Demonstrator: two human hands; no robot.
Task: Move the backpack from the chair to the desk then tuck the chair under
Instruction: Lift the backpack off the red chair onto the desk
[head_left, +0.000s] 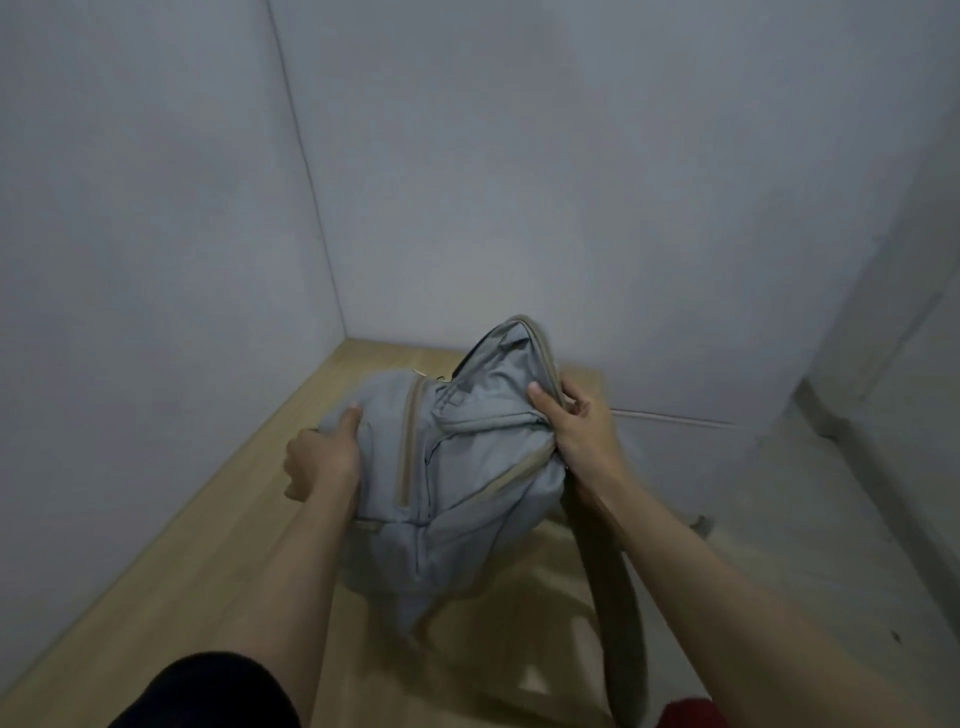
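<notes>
A light grey backpack (467, 457) with beige zips hangs over the pale wooden desk (218, 519), held between both hands. My left hand (322, 457) grips its left side, thumb pressed into the fabric. On the right side, my right hand (576, 426) clutches the top edge near a zip. A dark shoulder strap (613, 613) hangs down from the bag below my right forearm. Whether the bag's bottom touches the desk I cannot tell. The chair is out of view.
The desk sits in a corner, with grey walls (519, 182) close behind and to the left. To the right the desk ends and a pale floor (779, 519) shows, with a wall base beyond. Something red (691, 714) shows at the bottom edge.
</notes>
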